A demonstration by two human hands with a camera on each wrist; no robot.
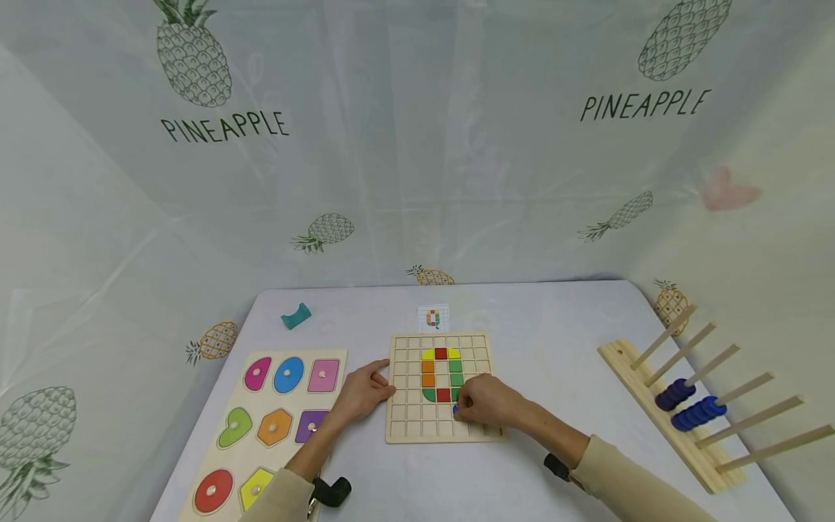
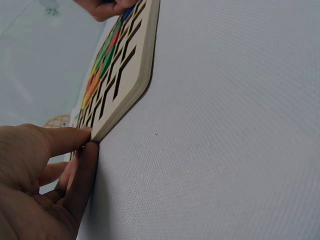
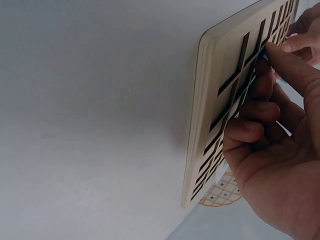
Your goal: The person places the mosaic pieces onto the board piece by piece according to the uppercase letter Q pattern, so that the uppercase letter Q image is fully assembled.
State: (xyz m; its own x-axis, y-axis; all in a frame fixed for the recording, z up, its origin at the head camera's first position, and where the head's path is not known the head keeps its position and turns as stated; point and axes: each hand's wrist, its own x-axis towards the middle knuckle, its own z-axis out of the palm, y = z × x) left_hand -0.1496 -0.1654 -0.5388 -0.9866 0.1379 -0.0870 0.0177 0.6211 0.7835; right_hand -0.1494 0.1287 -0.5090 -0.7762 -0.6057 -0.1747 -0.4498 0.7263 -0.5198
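A wooden grid board (image 1: pixel 406 346) lies on the table, with yellow, red, orange and green tiles (image 1: pixel 428 380) forming a ring in its cells. My left hand (image 1: pixel 362 392) holds the board's left edge between thumb and fingers, seen close in the left wrist view. Over the lower right of the ring, my right hand (image 1: pixel 488 401) pinches a small blue tile (image 1: pixel 455 410) at the board's surface. Most of that tile is hidden by the fingertips. Behind the board is a small pattern card (image 1: pixel 445 309) showing a similar coloured ring with a tail.
To the left lies a wooden shape puzzle (image 1: pixel 296 362) with knobbed coloured pieces, partly under my left forearm. A teal curved block (image 1: pixel 296 316) sits at the back left. On the right stands a wooden peg rack (image 1: pixel 691 435) with purple and blue rings (image 1: pixel 699 414).
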